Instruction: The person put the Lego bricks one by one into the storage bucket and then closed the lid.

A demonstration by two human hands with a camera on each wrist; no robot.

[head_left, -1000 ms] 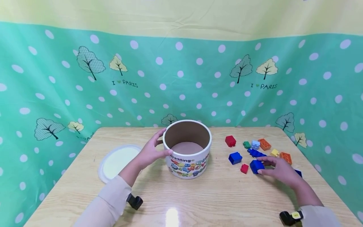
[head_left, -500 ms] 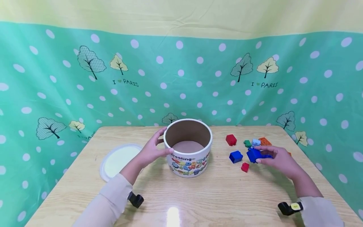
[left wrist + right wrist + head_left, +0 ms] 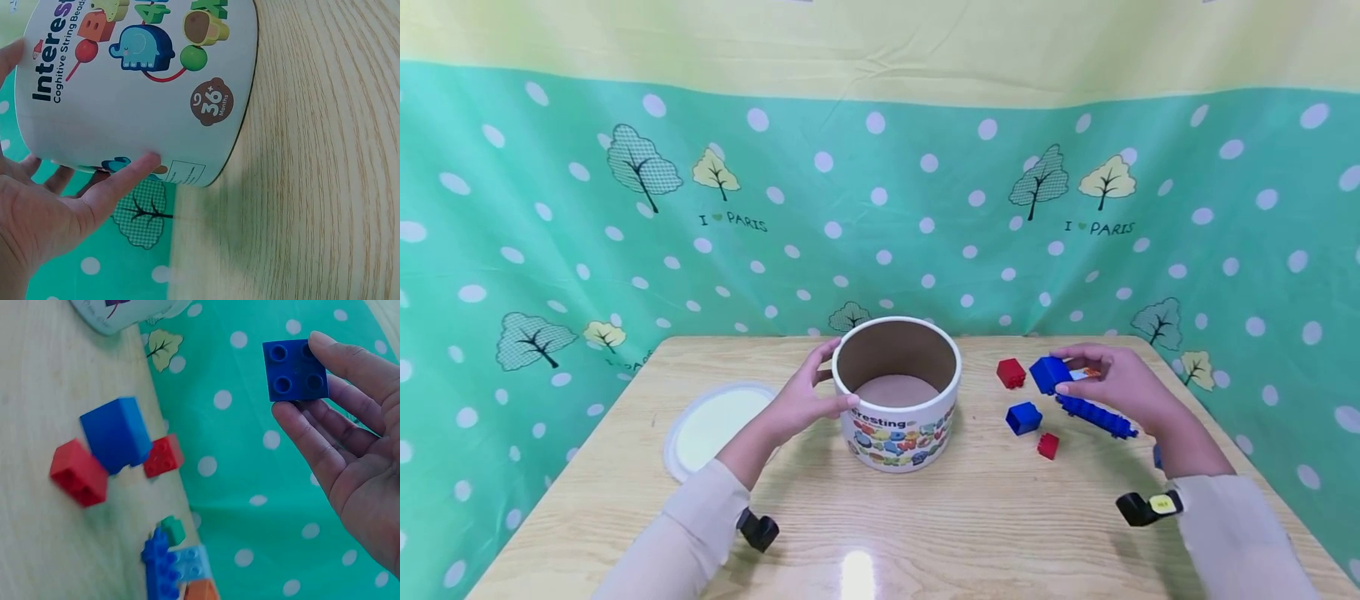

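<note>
In the head view, my left hand rests against the left side of a round, printed white tub, fingers spread along its wall and thumb at the rim. The left wrist view shows the fairly straight fingers touching that wall. My right hand pinches a blue building block between thumb and fingertips, raised above the table. Its four-studded face shows in the right wrist view, where the block appears beyond the fingertips. A long blue studded piece lies below that hand.
Left of the tub lies a round white lid. Loose on the table are a red block, a blue block and a small red block. Green, light blue and orange blocks sit partly behind the right hand.
My right hand has lifted the blue block and carried it up and away toward the table's far side, uncovering the long blue piece. The left hand stays at the tub.
</note>
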